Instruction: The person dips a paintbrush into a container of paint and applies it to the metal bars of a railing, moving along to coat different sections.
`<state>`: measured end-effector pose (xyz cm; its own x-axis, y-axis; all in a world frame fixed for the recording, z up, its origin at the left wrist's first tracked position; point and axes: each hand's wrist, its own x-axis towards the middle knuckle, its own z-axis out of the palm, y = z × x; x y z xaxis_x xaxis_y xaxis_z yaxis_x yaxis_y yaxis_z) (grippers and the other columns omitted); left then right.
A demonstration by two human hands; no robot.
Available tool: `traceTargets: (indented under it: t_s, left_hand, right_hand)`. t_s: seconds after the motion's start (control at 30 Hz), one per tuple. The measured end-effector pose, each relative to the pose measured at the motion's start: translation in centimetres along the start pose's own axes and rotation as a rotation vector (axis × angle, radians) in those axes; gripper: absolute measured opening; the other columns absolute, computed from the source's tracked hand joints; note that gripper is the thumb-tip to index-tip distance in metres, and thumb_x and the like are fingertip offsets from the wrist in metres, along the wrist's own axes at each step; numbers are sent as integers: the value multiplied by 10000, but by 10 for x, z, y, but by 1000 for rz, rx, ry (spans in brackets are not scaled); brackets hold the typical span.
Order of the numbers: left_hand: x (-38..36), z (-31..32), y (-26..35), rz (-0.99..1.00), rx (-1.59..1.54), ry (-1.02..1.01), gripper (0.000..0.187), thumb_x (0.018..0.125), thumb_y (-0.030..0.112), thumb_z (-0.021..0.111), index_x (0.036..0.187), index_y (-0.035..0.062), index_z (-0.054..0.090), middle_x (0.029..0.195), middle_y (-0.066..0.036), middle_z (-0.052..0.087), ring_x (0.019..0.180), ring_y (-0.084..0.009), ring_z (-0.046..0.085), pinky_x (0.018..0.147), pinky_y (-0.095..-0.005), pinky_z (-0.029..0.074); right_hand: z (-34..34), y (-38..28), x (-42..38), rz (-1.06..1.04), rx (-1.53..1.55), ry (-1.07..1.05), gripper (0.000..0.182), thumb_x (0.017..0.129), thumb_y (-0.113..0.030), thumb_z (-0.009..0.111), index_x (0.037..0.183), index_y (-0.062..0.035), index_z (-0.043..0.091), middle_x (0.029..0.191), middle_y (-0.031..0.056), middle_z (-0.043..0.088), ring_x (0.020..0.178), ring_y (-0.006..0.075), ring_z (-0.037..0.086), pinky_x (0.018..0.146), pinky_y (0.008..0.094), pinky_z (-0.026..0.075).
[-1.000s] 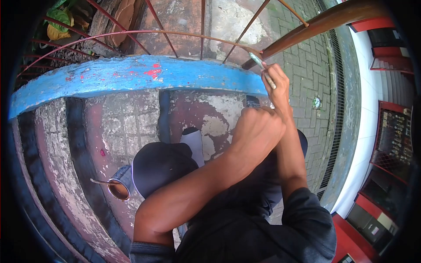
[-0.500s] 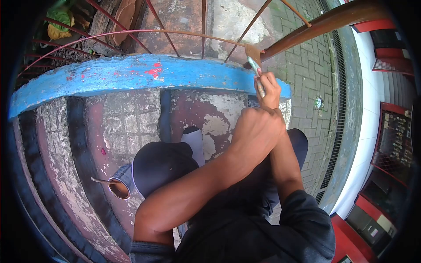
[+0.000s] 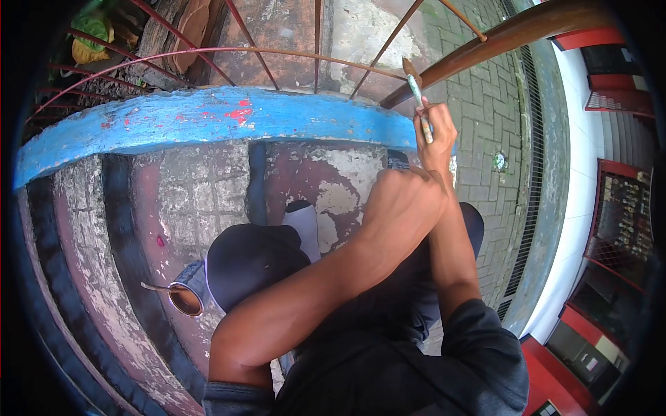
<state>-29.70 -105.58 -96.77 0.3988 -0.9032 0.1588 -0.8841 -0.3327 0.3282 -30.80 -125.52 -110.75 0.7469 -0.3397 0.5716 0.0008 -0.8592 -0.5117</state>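
Note:
My right hand [image 3: 437, 128] is closed round the handle of a paintbrush [image 3: 416, 87], whose brown bristles point up beside the brown rail [image 3: 492, 52] and the thin curved rod [image 3: 277, 50]. My left hand [image 3: 409, 197] is a fist, back upward, over my right forearm; its fingertips are hidden, so anything inside cannot be seen. A can of brown paint [image 3: 186, 299] stands at lower left with a stick [image 3: 158, 286] across its rim.
A blue-painted curb [image 3: 173, 121] with red patches runs below the metal bars [image 3: 317, 45]. Dark-striped steps [image 3: 125, 208] lie at left. Grey paving [image 3: 485, 118] and a drain grate [image 3: 531, 173] are at right, beside a red and white building front.
My right hand has moved slightly right with the brush. Its bristles have turned from broad side to narrow edge and shifted up and right. My left hand has shifted slightly left.

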Motion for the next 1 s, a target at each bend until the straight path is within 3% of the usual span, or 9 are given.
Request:
traceTargets:
  t_s: [0.07,0.17,0.33,0.43,0.5,0.77,0.83,1.0]
  left_hand:
    - [0,-2,1,-5,-9,3,94,733,83,743,803,38,701,671,-86,689,605,-176,721,491,-303,510]
    - [1,-8,0,-23,17,6,114,714,82,751,806,41,698,671,-81,686,607,-170,720,492,-299,507]
    - [-2,-4,5,-29,-2,31,128,689,93,763,788,50,694,655,-75,686,591,-166,710,487,-299,498]
    - [-3,-3,7,-29,-11,26,131,682,96,766,777,49,691,653,-74,691,588,-167,710,488,-297,497]
    - [-3,-6,5,-16,10,27,133,685,96,766,783,46,691,656,-75,694,593,-168,714,489,-297,498]
    - [-7,-1,7,-19,7,8,154,698,90,760,825,28,701,653,-76,687,595,-173,716,486,-299,497]
    - [-7,-3,6,-8,8,-13,152,703,87,757,828,25,698,662,-79,686,592,-173,715,488,-297,500]
    - [-6,-5,5,-18,9,-26,133,717,86,751,821,30,689,675,-83,685,594,-175,716,496,-297,507]
  right_hand:
    - [11,4,-21,-15,14,-5,170,890,74,725,1055,44,696,955,177,633,800,360,664,745,421,542]
    - [23,1,-37,123,-17,34,166,907,57,726,1067,50,683,930,174,602,785,354,637,705,419,527]
    - [22,-17,3,8,-55,110,151,902,48,738,1033,33,665,907,161,561,754,351,610,681,430,512]
    - [28,-16,7,49,-51,99,155,890,48,735,1016,0,658,905,162,561,759,361,611,677,439,508]
    - [28,-25,3,143,-111,-55,165,881,45,731,1004,-27,649,903,161,562,764,377,613,679,454,508]
    - [38,-21,17,35,-70,70,148,864,50,721,967,-12,636,888,167,586,749,387,614,677,461,498]
    - [39,-22,21,169,-73,30,147,866,51,718,971,-11,637,896,174,594,758,393,620,682,464,501]
    - [29,-45,22,207,-102,7,140,877,50,711,974,-9,629,895,181,589,774,411,620,693,461,500]
